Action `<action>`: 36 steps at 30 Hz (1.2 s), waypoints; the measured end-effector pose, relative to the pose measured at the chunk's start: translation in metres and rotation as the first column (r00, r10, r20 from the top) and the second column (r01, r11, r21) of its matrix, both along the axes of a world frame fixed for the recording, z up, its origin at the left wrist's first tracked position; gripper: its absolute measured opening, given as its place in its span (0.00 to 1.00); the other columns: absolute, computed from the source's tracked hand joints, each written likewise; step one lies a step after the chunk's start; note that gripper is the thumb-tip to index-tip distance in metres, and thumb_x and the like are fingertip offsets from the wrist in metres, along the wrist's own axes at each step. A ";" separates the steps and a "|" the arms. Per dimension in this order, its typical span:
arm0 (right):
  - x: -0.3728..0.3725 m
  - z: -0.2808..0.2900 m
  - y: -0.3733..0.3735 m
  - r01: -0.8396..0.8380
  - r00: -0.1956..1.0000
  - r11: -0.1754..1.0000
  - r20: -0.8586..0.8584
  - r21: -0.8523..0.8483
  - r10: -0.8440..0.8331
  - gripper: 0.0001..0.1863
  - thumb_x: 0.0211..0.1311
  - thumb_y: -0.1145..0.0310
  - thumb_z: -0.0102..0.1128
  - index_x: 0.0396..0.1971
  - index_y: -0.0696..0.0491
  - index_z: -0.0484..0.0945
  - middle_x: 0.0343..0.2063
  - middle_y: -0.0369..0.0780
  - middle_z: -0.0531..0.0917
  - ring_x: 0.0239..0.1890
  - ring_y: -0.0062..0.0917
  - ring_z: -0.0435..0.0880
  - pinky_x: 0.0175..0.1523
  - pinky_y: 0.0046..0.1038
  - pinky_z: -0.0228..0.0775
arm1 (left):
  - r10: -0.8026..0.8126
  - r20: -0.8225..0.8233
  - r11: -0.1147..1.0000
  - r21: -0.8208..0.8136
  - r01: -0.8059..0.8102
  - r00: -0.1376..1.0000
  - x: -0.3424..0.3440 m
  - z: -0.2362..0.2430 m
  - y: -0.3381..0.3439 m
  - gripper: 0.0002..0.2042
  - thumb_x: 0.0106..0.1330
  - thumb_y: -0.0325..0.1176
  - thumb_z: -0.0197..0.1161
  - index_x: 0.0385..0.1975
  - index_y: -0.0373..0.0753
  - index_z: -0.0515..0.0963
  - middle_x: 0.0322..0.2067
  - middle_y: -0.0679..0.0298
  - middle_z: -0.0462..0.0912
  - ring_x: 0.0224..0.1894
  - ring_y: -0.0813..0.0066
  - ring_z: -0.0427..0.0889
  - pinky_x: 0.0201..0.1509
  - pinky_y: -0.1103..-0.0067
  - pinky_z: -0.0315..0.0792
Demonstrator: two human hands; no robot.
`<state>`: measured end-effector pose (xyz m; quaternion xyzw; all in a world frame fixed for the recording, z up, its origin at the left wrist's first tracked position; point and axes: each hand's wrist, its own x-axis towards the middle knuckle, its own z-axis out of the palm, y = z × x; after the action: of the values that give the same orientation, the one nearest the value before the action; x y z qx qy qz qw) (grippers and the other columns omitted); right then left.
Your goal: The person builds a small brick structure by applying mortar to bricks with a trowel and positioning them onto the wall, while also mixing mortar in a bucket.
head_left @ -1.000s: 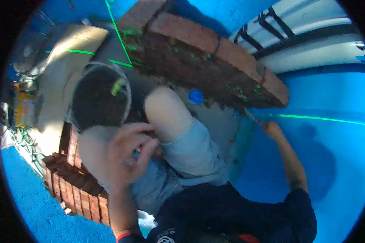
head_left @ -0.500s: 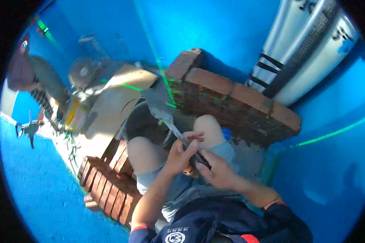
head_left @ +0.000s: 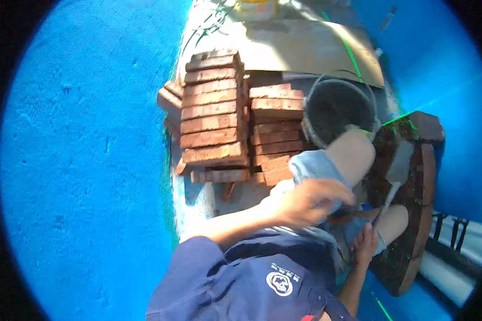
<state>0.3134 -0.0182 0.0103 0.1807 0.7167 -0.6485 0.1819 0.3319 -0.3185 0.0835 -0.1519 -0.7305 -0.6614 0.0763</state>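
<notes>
My left hand (head_left: 315, 199) hovers above my jeans and knee, fingers loosely curved and apart with nothing visible in them. My right hand (head_left: 365, 241) grips the handle of a trowel (head_left: 398, 160), whose grey blade angles upward beside the low red brick wall (head_left: 426, 176). Beyond my knees stands a round bucket (head_left: 307, 109) with a dark interior and a raised wire handle. Left of it are a tall stack of red bricks (head_left: 209, 123) and a shorter one (head_left: 277, 134), both in sunlight.
A pale board (head_left: 284, 48) lies behind the bricks, with green cord (head_left: 209, 24) and a yellow container (head_left: 257, 6) farther back. A blue textured surface (head_left: 80, 150) fills the left. White panels with black straps (head_left: 460, 251) are at lower right. Green laser lines cross the board.
The view has swung left, bringing the brick stacks to the middle. My left hand has let go of the trowel, which stays in my right. A person seen half a second ago is out of view.
</notes>
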 end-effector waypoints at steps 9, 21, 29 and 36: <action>-0.024 -0.012 0.026 0.174 0.979 0.985 0.105 -0.010 -0.172 0.17 0.65 0.55 0.57 0.21 0.46 0.65 0.13 0.30 0.62 0.10 0.18 0.55 0.15 0.24 0.47 | 0.931 0.235 0.358 -0.428 -0.830 0.280 0.158 -0.103 -0.210 0.14 0.70 0.40 0.51 0.39 0.35 0.78 0.37 0.60 0.81 0.41 0.72 0.79 0.48 0.77 0.73; -0.006 -0.021 0.039 0.126 0.986 0.991 0.107 0.038 -0.129 0.19 0.70 0.54 0.49 0.18 0.43 0.62 0.10 0.28 0.56 0.09 0.16 0.52 0.13 0.24 0.44 | 0.946 0.317 0.283 -0.692 -0.665 0.072 0.226 -0.223 -0.259 0.35 0.47 0.15 0.55 0.61 0.35 0.61 0.55 0.52 0.72 0.58 0.61 0.72 0.63 0.74 0.65; -0.004 -0.017 0.027 0.068 0.995 0.987 0.059 0.149 -0.077 0.20 0.67 0.51 0.52 0.19 0.44 0.63 0.11 0.29 0.57 0.09 0.17 0.54 0.13 0.26 0.48 | 0.897 0.186 -0.181 -0.673 -0.717 -0.401 0.273 -0.304 -0.235 0.24 0.48 0.24 0.60 0.49 0.30 0.67 0.40 0.52 0.75 0.45 0.59 0.75 0.54 0.71 0.69; -0.007 -0.035 0.055 0.064 0.993 0.996 0.099 0.057 -0.069 0.23 0.66 0.52 0.55 0.14 0.44 0.62 0.08 0.30 0.57 0.08 0.19 0.52 0.14 0.30 0.46 | 0.867 0.492 0.489 -0.811 -0.320 0.079 0.245 -0.403 -0.140 0.31 0.48 0.44 0.69 0.52 0.35 0.72 0.51 0.44 0.73 0.52 0.46 0.74 0.55 0.63 0.72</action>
<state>0.3063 0.0364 -0.0251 0.2420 0.7173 -0.6247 0.1913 0.5774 -0.4583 -0.3197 0.5374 -0.7801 -0.3093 -0.0834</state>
